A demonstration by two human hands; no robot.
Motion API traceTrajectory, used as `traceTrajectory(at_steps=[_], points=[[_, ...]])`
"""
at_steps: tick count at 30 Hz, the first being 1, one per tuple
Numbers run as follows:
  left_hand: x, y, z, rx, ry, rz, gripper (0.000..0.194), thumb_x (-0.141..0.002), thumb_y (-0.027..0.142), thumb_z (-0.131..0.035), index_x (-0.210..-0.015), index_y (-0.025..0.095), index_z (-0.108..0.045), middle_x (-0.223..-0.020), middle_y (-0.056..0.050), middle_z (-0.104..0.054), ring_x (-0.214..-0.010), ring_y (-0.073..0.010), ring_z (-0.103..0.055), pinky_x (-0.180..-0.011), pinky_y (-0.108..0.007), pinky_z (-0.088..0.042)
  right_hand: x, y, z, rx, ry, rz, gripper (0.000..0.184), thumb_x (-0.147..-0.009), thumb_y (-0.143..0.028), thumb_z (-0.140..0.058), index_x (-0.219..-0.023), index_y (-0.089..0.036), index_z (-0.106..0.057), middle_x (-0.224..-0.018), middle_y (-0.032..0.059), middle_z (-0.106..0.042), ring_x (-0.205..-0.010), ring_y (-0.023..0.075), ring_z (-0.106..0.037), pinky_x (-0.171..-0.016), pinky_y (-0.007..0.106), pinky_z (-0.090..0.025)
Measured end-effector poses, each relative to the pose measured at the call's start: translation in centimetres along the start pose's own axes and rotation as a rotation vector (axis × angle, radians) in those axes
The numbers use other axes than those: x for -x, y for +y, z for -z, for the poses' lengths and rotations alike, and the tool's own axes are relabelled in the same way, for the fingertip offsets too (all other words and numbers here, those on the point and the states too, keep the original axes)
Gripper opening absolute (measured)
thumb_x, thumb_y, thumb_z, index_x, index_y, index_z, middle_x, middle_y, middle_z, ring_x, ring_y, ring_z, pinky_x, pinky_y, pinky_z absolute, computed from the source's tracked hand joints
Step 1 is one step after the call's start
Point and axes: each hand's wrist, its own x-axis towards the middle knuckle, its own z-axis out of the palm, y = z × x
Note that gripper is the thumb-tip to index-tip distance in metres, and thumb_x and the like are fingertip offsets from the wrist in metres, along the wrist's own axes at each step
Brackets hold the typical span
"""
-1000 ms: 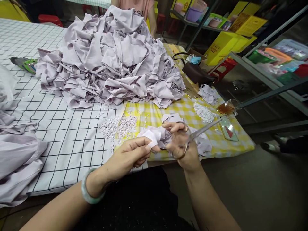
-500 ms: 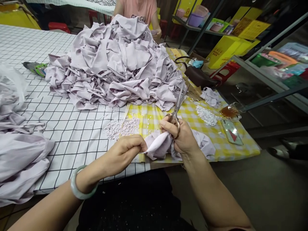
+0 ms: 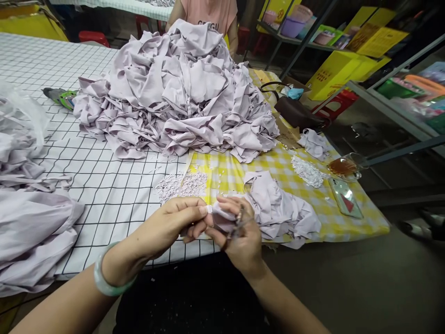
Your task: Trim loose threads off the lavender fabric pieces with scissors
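My left hand (image 3: 174, 227), with a pale green bangle on its wrist, pinches the white tip of a lilac garment (image 3: 278, 208) at the table's near edge. My right hand (image 3: 239, 236) is closed around a pair of scissors (image 3: 238, 222) and meets the left hand at that same tip. The rest of the garment lies bunched to the right on the yellow checked cloth (image 3: 225, 171). Small white cut scraps (image 3: 181, 184) are scattered just beyond my hands.
A big heap of lilac garments (image 3: 177, 93) fills the table's middle. More lilac cloth (image 3: 31, 218) lies at the left. A second scrap pile (image 3: 306, 170), a glass of tea (image 3: 342, 166) and a phone (image 3: 346, 199) sit at right. A person in pink (image 3: 208, 14) sits opposite.
My right hand has dropped from holding the scissors pointing up and away to bring them down against the cloth tip. The garment now lies spread out to the right.
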Motion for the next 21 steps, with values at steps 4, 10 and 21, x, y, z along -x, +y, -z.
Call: traceTrajectory(at_steps=[4, 10, 21], points=[[0.0, 0.2, 0.6, -0.074, -0.072, 0.064, 0.033, -0.095, 0.041, -0.057, -0.081, 0.014, -0.069, -0.052, 0.008, -0.032, -0.048, -0.0073, -0.023, -0.048, -0.022, -0.021, -0.9, -0.3, 0.9, -0.208, -0.059, -0.250, 0.011, -0.084, -0.031, -0.071, -0.076, -0.023, -0.069, -0.073, 0.0000, -0.069, -0.067, 0.0181, -0.064, -0.095, 0.044, -0.050], [1.4, 1.3, -0.3, -0.431, -0.159, -0.195, 0.028, -0.099, 0.035, -0.056, -0.091, 0.017, -0.077, -0.073, -0.002, -0.056, -0.069, -0.0130, -0.050, -0.065, -0.025, -0.044, -5.1, -1.0, 1.7, -0.766, -0.354, -0.743, 0.035, -0.070, -0.045, -0.079, -0.060, -0.019, -0.057, -0.049, -0.0032, -0.050, -0.045, 0.0108, -0.043, -0.046, 0.025, -0.037], [0.7, -3.6, 0.3, 0.003, 0.377, -0.499, 0.032, -0.101, 0.029, -0.053, -0.077, 0.015, -0.069, -0.090, -0.003, -0.049, -0.058, -0.0072, -0.036, -0.055, -0.024, -0.036, -2.6, -0.5, -2.4, -0.142, -0.523, -0.451, 0.044, -0.080, -0.061, -0.074, -0.071, -0.019, -0.063, -0.075, 0.0034, -0.061, -0.074, 0.0181, -0.056, -0.073, 0.033, -0.045]])
